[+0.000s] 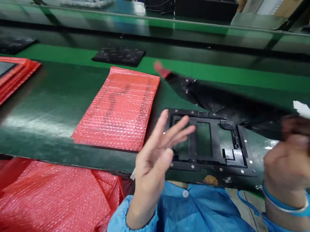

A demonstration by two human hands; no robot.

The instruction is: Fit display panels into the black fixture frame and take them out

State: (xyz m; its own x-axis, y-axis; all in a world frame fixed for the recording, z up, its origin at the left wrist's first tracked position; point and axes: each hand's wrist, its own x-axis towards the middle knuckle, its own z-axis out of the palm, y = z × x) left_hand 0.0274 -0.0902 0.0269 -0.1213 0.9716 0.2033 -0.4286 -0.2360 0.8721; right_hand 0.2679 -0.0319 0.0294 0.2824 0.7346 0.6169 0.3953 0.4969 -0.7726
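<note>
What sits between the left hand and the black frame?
Nothing visible. The left hand is open, its fingers over the left edge of the frame in this view. The red bag lies off to the left and the blurred right hand to the right, both out of the way.

My left hand (159,152) hangs spread over the near-left corner of the black rectangular frame with cut-out windows (215,139). The frame lies flat on the dark green conveyor belt (45,105) and fills the near edge between my 2 hands. Just left of it, 1 flat red bubble-wrap pouch (121,108) covers the belt. Between that pouch and the stack of red bubble-wrap pouches at far left (1,80), the belt lies bare, a wide lane. Behind the frame, crumpled black plastic film (225,97) crowds the right side, up to my blurred right hand (295,164).
</note>
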